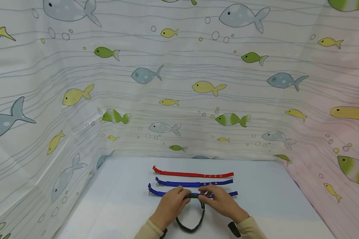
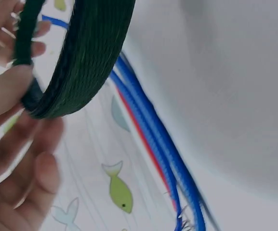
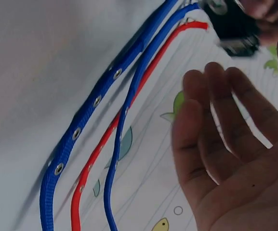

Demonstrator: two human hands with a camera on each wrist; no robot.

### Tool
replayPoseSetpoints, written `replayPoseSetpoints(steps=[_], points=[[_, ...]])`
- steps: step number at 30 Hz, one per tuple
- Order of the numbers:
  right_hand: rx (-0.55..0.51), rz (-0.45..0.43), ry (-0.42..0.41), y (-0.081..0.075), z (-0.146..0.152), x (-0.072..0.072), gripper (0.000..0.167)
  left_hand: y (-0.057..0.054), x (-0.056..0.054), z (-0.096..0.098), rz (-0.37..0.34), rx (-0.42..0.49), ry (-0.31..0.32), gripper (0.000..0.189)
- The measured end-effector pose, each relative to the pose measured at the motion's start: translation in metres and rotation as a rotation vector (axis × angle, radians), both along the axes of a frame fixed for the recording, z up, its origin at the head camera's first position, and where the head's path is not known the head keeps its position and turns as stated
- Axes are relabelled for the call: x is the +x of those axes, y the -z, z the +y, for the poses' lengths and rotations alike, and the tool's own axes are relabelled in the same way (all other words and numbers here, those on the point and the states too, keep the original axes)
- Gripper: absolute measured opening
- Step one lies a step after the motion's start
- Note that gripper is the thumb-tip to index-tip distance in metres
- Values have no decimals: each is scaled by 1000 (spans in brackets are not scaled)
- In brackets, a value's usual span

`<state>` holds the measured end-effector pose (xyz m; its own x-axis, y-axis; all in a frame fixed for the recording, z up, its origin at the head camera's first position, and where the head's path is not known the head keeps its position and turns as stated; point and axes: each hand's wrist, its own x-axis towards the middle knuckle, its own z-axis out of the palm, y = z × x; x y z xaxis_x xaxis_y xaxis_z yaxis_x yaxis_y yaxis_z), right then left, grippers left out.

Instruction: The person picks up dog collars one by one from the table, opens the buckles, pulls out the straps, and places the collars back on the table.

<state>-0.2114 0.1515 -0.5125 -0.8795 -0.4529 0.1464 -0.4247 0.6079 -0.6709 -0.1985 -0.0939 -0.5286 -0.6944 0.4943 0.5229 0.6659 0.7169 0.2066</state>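
Note:
My left hand (image 1: 170,205) pinches a dark green webbing collar (image 2: 88,62) between thumb and fingers. Below both hands the collar hangs in a loop in the head view. A dark end piece of it with metal fittings (image 3: 232,29) shows at the top of the right wrist view. My right hand (image 1: 221,201) is close beside that end, its fingers loosely bent and parted, with no grip on the collar visible. Just beyond the hands lie two blue collars (image 1: 179,184) with metal eyelets, the nearer one partly covered by the hands.
A red collar (image 1: 182,174) lies behind the blue ones, roughly parallel, buckles to the left. All rest on a white table (image 1: 116,186). A fish-patterned sheet (image 1: 185,122) walls off the back and both sides.

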Motion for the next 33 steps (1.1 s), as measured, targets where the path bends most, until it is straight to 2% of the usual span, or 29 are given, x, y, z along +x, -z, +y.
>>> replayPoseSetpoints(steps=[3,5,10,14,21,30,33], points=[[-13,4,0,-1,-3,-1,37,-7,1,1,53,41,-9,21],[-38,15,2,-2,-4,-1,32,-10,1,1,60,81,-8,22],[-83,47,16,-5,-5,0,27,-12,2,-1,29,148,-1,33],[-70,99,2,-8,-6,4,24,-13,3,-1,-3,162,5,43],[-62,163,-68,-18,-11,10,26,-21,2,0,-33,230,107,38],[-166,161,-81,-24,-13,13,25,-26,2,0,-126,272,138,38],[-193,144,-68,-26,-12,13,24,-25,0,-1,-120,299,181,35]])
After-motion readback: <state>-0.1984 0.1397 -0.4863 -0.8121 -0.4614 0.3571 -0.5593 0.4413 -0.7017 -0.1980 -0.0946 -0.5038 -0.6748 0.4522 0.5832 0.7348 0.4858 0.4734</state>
